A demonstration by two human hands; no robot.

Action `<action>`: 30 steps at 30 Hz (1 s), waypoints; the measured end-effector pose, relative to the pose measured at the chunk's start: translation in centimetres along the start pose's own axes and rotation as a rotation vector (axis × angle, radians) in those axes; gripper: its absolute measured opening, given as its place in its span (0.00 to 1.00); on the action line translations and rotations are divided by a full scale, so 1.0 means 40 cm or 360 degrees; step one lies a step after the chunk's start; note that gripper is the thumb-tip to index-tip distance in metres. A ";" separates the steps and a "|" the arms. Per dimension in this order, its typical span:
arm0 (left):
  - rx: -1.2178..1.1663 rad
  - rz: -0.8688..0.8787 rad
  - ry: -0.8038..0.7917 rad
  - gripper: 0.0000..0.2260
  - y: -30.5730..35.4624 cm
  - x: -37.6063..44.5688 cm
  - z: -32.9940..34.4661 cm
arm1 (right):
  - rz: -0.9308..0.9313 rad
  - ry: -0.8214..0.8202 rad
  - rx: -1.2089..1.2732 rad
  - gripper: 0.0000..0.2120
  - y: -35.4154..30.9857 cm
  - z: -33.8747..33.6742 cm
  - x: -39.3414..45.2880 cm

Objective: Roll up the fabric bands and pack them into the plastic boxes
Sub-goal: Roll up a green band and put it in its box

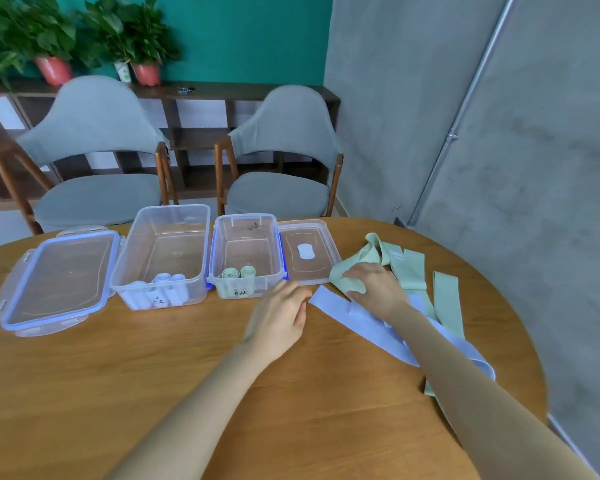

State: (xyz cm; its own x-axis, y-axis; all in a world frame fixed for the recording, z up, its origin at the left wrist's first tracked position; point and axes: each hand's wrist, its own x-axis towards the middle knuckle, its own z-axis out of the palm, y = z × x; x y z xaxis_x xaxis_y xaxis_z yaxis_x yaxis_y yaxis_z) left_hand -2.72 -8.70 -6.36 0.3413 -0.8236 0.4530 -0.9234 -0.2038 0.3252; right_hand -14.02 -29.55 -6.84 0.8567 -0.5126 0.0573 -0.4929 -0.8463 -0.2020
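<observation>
Your right hand (374,289) grips a pale green fabric band (352,271) on the round wooden tabletop (187,358), with more green and lilac bands (371,327) strewn beneath your right forearm, while your left hand (281,317) hovers relaxed and holding nothing just beside it. Beyond your left hand stand two open plastic boxes (246,254) holding rolled bands, a loose lid on either side; past the tabletop are two grey chairs (281,150), a dark shelf with potted plants (56,36), a teal wall and a grey concrete wall

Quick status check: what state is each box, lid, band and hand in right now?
Large box: open, blue rolls inside.
Small box: open, two green rolls inside.
Large lid: off, flat on table.
Small lid: off, beside small box.
Green bands: unrolled.
Blue band: unrolled, flat.
Left hand: open, empty.
Right hand: gripping green band.
</observation>
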 end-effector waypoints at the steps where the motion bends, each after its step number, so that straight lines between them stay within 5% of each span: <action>1: 0.0001 -0.0004 -0.0028 0.09 0.005 -0.002 0.010 | 0.0020 0.0056 0.0022 0.22 0.007 0.010 0.001; 7: -0.0080 -0.0075 -0.0165 0.13 0.017 0.006 0.061 | 0.0471 0.0436 0.0651 0.21 0.051 0.023 0.034; 14: -0.0151 -0.0093 -0.0256 0.14 -0.001 0.022 0.094 | 0.0856 0.0290 0.0415 0.17 0.155 0.031 0.113; 23: -0.0220 -0.0146 -0.0274 0.14 -0.014 0.035 0.103 | 0.0714 0.0427 0.0068 0.08 0.190 0.054 0.139; 30: -0.0353 -0.0333 -0.0178 0.11 -0.013 0.036 0.081 | 0.0526 0.0784 0.0729 0.09 0.125 -0.036 0.115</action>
State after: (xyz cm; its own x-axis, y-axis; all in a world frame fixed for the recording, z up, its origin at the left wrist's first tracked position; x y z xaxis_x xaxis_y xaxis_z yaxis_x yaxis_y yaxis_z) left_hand -2.32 -11.50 -8.56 0.4871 -0.8315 0.2670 -0.7703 -0.2649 0.5801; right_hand -12.76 -36.34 -6.20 0.4546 -0.8264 0.3322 -0.5083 -0.5469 -0.6652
